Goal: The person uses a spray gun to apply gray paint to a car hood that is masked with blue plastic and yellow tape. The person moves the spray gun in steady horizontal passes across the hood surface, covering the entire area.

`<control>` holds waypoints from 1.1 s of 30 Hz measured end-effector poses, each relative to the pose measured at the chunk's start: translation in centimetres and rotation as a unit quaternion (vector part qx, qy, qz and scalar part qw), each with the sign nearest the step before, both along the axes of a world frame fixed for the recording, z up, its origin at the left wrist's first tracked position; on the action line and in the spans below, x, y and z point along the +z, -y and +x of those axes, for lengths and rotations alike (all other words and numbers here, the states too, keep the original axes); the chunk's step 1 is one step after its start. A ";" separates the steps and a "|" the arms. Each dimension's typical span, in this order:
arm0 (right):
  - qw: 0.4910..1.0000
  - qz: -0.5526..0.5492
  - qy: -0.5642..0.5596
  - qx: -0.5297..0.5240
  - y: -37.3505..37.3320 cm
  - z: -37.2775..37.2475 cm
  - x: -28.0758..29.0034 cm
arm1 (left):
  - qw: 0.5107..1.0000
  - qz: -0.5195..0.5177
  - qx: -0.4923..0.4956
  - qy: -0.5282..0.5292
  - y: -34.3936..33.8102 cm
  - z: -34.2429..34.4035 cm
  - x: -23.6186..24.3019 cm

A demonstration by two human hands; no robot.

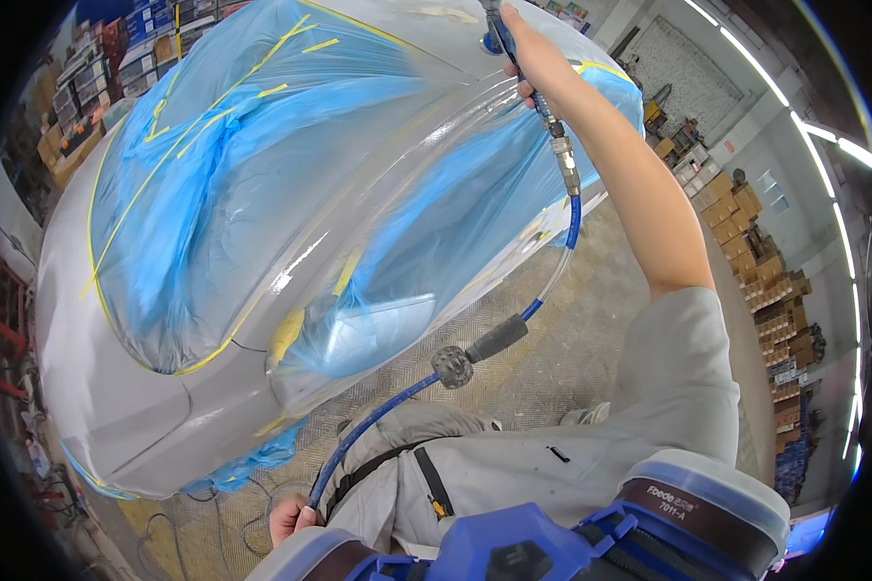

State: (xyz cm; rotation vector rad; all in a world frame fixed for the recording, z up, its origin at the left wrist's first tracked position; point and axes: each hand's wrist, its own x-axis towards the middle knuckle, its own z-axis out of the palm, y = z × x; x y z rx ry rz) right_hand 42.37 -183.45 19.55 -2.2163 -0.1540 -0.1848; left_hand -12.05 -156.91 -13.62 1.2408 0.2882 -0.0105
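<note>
My right hand [533, 50] is closed around the grip of a spray gun [499, 27], reached far out over the car's roof edge. The gun's front is cut off by the upper edge of the picture. From its grip a metal coupling [565, 160] leads into a blue air hose [378, 414]. Midway, the hose carries a dark cylinder and a round, paint-speckled piece [451, 367]. My left hand [293, 518] grips the hose low beside my leg. The grey car body [77, 358] is covered over its windows with blue masking film [203, 184], edged by yellow tape [90, 228].
Patterned floor [601, 281] runs along the car's side. Stacked cardboard boxes [736, 218] line the right wall, and loaded shelves [87, 82] stand at the far left. Thin hoses or cables [179, 542] lie on the floor near the bumper. A blue mask [513, 542] hides the lower edge.
</note>
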 end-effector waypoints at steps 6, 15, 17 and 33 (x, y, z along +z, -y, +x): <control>0.999 -0.035 0.029 0.004 -2.3 0.3 0.0 | 0.998 -0.008 0.026 0.050 -2.3 -2.3 -2.3; 0.998 0.011 -0.006 0.056 -9.5 1.5 0.0 | 0.994 -0.041 0.076 0.060 -2.8 -3.2 -0.3; 0.998 0.013 -0.007 0.055 -10.7 2.5 -0.1 | 0.993 -0.060 0.079 0.060 -2.5 -3.1 -0.3; 0.991 0.051 0.025 0.119 -18.1 10.1 0.1 | 0.990 -0.080 0.099 0.063 0.3 -1.2 0.2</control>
